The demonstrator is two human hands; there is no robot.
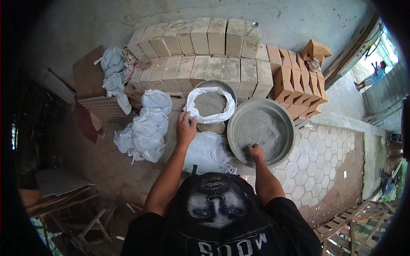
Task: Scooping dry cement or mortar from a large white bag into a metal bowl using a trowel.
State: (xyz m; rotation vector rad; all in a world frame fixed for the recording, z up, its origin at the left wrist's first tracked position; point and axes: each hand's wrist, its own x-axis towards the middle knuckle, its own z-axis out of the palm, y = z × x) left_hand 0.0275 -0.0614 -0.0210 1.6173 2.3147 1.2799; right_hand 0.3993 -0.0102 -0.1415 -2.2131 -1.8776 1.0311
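A round basin (289,112) holds grey powder (261,128). My right hand (257,152) is closed at the near side of that powder; whether anything is in its fingers is hidden. An open white plastic bag (205,119), its rim folded outward, holds more grey powder and rests in a smaller round container (231,88). At the bag's near left edge is my left hand (186,125), fingers against the rim; a firm grip cannot be made out. White plastic sheeting or sacks (205,152) lie nearer to me, below the bag.
Tied white bags (150,128) are piled at the left, beside stacked boards (102,105). Pale blocks (217,68) stand in two rows behind the containers. Orange-brown clay blocks (299,86) are stacked at the right. A spoon (254,25) lies on the upper blocks. Another person (378,74) is far right.
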